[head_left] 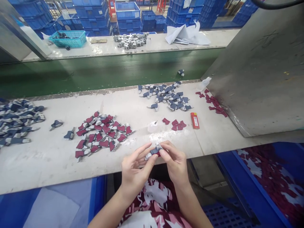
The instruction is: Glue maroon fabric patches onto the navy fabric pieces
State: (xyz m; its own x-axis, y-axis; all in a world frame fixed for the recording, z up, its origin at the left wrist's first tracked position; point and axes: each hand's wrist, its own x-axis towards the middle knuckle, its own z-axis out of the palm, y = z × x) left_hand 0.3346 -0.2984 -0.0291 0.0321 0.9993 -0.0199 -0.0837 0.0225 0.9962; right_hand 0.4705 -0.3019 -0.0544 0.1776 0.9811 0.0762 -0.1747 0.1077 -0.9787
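Note:
Both hands meet at the table's front edge around one small dark blue and grey plastic part [155, 151] with a dark red piece on its underside. My left hand [136, 163] grips the part's left end, thumb along its near side. On the other end are the thumb and fingers of my right hand [174, 160]. Just beyond them lie several loose dark red pieces [175, 124] and a small white bottle [152, 126] with a thin dark tip. Left of the hands is a pile of parts with red faces [102, 133]. Farther back are blue-faced parts [169, 96].
An orange-red lighter [195, 121] lies at right, near more red pieces [216, 106] by a metal panel [258, 69]. More blue parts [17, 120] are heaped far left. A green belt [106, 72] runs behind. Blue bins [256, 190] stand below the table.

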